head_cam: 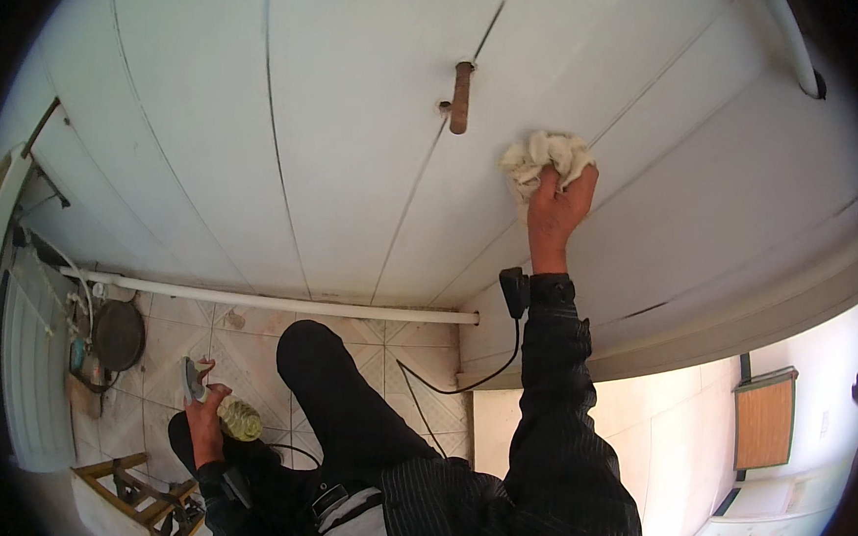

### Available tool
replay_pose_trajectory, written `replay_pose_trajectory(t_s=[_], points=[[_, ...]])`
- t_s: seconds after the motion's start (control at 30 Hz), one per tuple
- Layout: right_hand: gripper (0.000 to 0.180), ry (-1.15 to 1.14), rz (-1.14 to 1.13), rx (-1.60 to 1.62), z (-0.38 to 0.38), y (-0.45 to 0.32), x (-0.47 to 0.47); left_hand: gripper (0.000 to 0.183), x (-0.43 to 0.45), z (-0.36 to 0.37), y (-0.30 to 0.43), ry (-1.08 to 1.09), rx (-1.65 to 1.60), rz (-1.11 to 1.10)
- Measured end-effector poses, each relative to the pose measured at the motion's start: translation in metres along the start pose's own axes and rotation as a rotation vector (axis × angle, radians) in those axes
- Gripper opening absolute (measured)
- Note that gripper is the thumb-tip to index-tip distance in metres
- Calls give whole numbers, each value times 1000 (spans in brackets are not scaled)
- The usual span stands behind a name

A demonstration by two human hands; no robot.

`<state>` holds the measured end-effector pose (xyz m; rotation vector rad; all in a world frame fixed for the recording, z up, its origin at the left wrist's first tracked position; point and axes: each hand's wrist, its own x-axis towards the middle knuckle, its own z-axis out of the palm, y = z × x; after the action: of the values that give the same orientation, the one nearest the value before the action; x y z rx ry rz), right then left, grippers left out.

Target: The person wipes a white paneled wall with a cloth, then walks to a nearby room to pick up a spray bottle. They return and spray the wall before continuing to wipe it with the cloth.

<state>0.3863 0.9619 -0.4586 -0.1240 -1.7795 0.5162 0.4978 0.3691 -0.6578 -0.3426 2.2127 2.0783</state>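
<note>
My right hand (560, 202) presses a crumpled off-white cloth (546, 157) against the white panelled wall (355, 153). Dark seams run between the panels. Left of the cloth, a short rusty brown pipe stub (460, 100) sticks out of the wall beside a small hole. Low on the left, my left hand (208, 416) grips a spray bottle (240, 418) by its neck. Its trigger head is grey and white, and yellowish liquid shows through the clear body. The bottle is held beside my bent knee, above the tiled floor.
A white pipe (287, 302) runs along the wall's foot. At left stand a dark round pan-like object (118, 336), a ribbed translucent panel (36, 362) and a wooden stool (139, 497). A black cable (496, 381) hangs by my right sleeve. A doorway (655, 422) opens at right.
</note>
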Motion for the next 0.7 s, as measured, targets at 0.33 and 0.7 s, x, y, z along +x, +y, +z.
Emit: replay_pose_trajectory(t_s=[0.33, 0.7], points=[[26, -759, -131, -147, 20, 23, -184, 58, -3, 9, 16, 10, -44, 86], [28, -886, 242, -56, -47, 3, -211, 47, -19, -10, 18, 43, -243, -30]])
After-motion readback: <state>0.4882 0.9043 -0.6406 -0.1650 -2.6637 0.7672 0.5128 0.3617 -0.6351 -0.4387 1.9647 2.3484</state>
